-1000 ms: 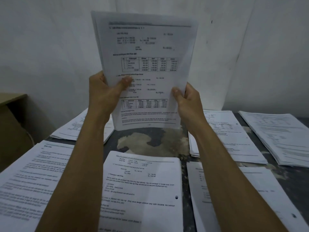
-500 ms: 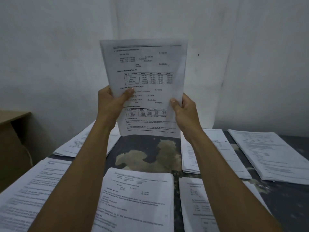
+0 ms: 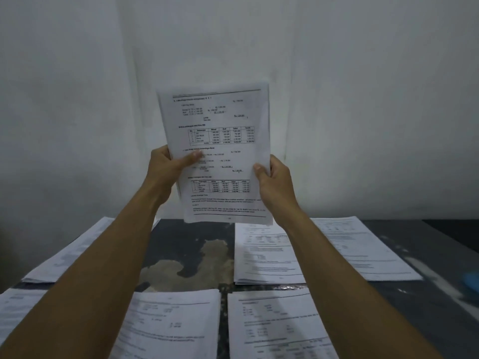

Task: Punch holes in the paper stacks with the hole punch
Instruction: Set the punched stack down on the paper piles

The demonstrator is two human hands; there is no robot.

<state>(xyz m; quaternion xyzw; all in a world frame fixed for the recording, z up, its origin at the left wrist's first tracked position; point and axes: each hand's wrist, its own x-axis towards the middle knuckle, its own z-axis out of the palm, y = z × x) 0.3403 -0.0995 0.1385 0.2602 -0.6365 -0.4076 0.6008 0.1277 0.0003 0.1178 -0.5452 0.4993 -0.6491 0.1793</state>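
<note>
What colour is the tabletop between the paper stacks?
Dark grey tabletop with a worn, pale tan blotch in the middle; the head view shows it.

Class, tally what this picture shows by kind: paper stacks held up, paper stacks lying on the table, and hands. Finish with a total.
White printed paper stack held up: 1
White printed paper stacks lying on the dark table: 6
Bare hands, left hand and right hand: 2
Total: 9

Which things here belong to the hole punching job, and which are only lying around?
For the job:
held stack, gripped upright by left hand and right hand
stacks on the table

Lying about:
blue thing at right edge, too blurred to name

No hole punch is clearly visible.
</note>
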